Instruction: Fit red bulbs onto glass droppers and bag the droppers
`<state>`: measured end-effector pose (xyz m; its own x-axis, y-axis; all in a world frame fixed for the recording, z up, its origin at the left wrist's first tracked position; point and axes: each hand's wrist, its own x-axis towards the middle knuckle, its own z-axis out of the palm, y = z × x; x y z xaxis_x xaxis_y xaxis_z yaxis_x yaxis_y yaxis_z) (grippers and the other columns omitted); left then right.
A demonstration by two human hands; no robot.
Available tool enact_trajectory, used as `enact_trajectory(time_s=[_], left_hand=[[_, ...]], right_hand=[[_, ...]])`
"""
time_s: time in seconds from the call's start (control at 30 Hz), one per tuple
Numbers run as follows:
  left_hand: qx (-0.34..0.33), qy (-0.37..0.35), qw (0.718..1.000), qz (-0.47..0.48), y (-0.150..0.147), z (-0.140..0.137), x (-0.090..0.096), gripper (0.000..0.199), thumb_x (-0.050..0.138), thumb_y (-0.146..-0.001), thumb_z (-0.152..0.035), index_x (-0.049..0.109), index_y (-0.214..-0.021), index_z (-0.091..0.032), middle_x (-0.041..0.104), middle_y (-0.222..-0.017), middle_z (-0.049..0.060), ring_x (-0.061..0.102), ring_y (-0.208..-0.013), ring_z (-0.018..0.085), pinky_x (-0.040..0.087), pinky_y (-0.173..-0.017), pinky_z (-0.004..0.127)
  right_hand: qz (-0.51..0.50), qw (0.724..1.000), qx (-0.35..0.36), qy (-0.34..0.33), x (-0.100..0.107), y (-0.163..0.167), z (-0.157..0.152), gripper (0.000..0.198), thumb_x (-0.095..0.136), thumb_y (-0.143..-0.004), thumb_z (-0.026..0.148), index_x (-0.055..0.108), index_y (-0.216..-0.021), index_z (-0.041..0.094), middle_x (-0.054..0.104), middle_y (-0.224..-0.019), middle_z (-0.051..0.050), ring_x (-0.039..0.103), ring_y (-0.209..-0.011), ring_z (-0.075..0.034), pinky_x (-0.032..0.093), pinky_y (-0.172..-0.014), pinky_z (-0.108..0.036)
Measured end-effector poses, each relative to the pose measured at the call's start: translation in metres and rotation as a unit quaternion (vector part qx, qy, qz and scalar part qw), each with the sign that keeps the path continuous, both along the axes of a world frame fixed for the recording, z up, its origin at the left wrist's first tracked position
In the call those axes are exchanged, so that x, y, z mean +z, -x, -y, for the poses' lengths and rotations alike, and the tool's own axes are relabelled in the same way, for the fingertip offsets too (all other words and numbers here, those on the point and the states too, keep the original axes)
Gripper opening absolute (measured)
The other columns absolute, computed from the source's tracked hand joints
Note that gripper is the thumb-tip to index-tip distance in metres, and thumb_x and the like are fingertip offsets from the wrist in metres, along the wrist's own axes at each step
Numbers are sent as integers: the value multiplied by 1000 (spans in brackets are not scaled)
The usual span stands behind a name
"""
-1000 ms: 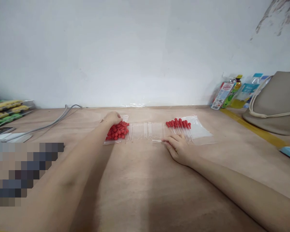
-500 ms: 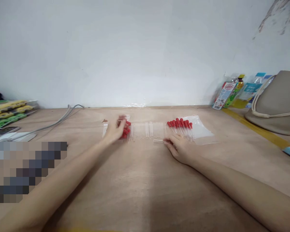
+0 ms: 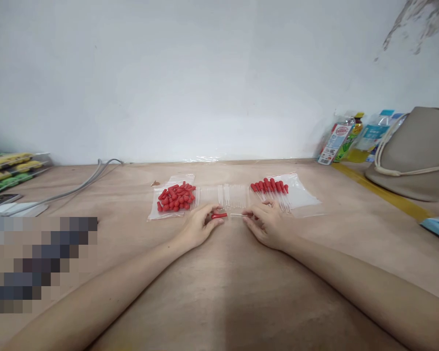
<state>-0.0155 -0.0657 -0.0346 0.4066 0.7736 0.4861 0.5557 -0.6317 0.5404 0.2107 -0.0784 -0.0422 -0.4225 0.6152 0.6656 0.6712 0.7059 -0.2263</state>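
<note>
Left hand: the left hand (image 3: 197, 228) pinches a red rubber bulb (image 3: 220, 215) between thumb and fingers, its narrow neck turned toward the other hand.
Right hand: the right hand (image 3: 269, 225) grips a clear tube (image 3: 236, 215) at the fingertips, its free end toward the bulb.
Gap: bulb and tube are roughly in line, near each other and apart.
Loose tubes: a row of clear tubes (image 3: 224, 196) lies just beyond both hands; the exact count is hard to make out.
Bulb pile: red bulbs (image 3: 176, 198) are heaped on a plastic bag (image 3: 154, 210), left of the row.
Capped tubes: tubes with red bulbs (image 3: 269, 185) lie side by side at the right, partly on a white bag (image 3: 304, 191).
Table edges: bottles (image 3: 370, 139) and a grey-brown pouch (image 3: 417, 151) stand far right; a grey cable (image 3: 84, 184) curves at left.
</note>
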Motion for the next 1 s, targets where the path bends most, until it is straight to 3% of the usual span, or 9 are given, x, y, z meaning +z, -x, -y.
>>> enact_trajectory(time_s=[0.13,0.4,0.7,1.0], left_hand=[[-30,-13,999,-35,-3,5,6,17,53,-83,-21,61,-98,-19,61,-89,3,56,-82,15,44,-74,28],[-43,3,999,-11,-5,7,9,15,52,-84,-26,63,-90,-17,62,-82,3,57,-74,13,44,-67,24],[-104,-65,992,-30,-4,8,8,13,53,-84,-22,65,-84,-16,65,-78,3,58,-74,13,45,-69,24],[-80,-74,990,-84,-4,9,3,19,50,-86,-28,64,-85,-15,63,-76,4,56,-72,14,44,-67,25]], right_hand=[[7,1000,4,-4,3,2,2,13,44,-86,25,56,-87,20,65,-77,1,57,-67,-11,26,-86,-34],[47,999,25,0,8,6,4,16,43,-86,22,59,-85,19,65,-73,1,57,-67,-11,27,-87,-34],[43,995,88,19,3,2,-8,17,48,-86,22,64,-86,22,67,-78,0,57,-71,-12,28,-83,-34],[88,995,41,-31,9,9,4,24,41,-88,24,64,-83,19,66,-71,0,54,-61,-11,25,-71,-31]])
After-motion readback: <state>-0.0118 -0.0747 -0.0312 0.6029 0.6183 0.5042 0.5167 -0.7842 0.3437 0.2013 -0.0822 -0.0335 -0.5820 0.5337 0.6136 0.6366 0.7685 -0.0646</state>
